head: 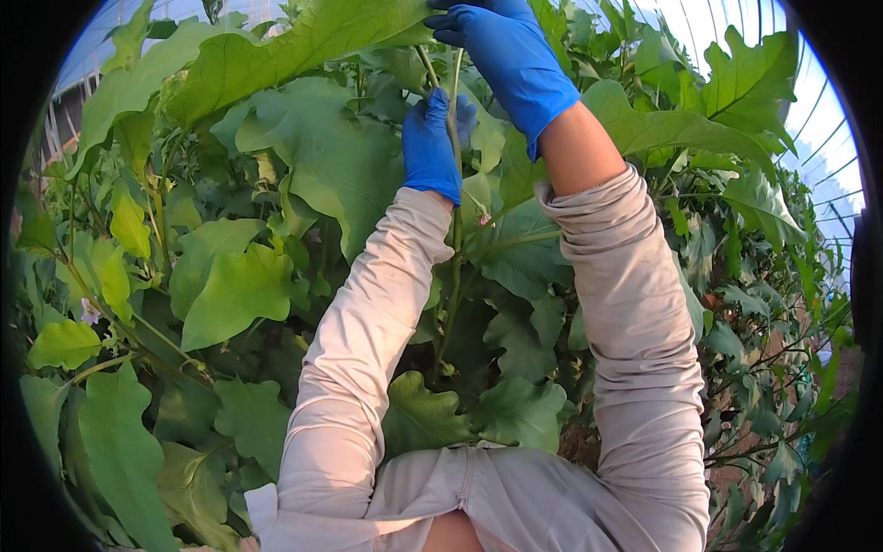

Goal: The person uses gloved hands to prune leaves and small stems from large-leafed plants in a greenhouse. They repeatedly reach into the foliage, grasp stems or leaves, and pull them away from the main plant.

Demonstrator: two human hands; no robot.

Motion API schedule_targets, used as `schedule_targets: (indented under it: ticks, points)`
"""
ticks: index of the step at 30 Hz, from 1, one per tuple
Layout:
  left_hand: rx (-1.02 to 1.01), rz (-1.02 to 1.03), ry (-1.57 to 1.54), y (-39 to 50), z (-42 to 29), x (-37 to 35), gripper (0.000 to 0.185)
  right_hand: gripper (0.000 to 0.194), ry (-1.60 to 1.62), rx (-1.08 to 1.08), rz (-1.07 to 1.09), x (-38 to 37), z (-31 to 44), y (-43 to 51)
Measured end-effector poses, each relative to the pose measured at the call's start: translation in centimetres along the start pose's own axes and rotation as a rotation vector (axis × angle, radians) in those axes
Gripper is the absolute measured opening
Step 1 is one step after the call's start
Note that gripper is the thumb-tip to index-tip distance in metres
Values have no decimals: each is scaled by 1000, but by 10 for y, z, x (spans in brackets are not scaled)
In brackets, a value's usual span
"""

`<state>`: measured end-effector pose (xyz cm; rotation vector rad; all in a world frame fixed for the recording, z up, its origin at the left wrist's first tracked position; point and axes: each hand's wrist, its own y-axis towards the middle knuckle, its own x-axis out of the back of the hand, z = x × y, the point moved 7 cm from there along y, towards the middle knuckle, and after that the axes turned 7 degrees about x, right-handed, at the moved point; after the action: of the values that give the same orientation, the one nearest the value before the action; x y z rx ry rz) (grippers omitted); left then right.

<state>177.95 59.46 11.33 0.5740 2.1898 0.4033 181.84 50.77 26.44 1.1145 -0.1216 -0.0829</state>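
My left hand [432, 143], in a blue glove, is closed around a green eggplant stem [457, 228] in front of me. Its thumb points up along the stem, and some fingers are behind it. Higher and to the right, my right hand [498, 58], also gloved in blue, reaches to the top of the view. Its fingers point left beside a large eggplant leaf [303, 58], partly cut off by the picture's edge, so I cannot tell whether they grip anything. A small pale flower [484, 218] hangs just below my left hand, right of the stem.
Dense eggplant foliage surrounds both arms, with a broad leaf [331, 152] just left of my left hand. A pale purple flower [90, 312] shows at far left. Greenhouse sheeting with ribs [824, 131] rises at right. More plants [752, 359] stand below it.
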Motion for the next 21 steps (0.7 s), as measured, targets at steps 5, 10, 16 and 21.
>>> schedule_targets:
  ticks: [5,10,16,21]
  points:
    - [-139,-57,-57,-22,-6,-13,34,43,-163,-72,-19,22,-6,9]
    - [-163,-102,-106,-25,-2,-15,33,34,-129,75,-28,38,12,15]
    - [-200,-73,-99,-35,5,-30,29,44,-91,-86,90,28,-5,26]
    - [-170,-30,69,-30,-1,-30,28,42,-195,-211,319,31,5,25]
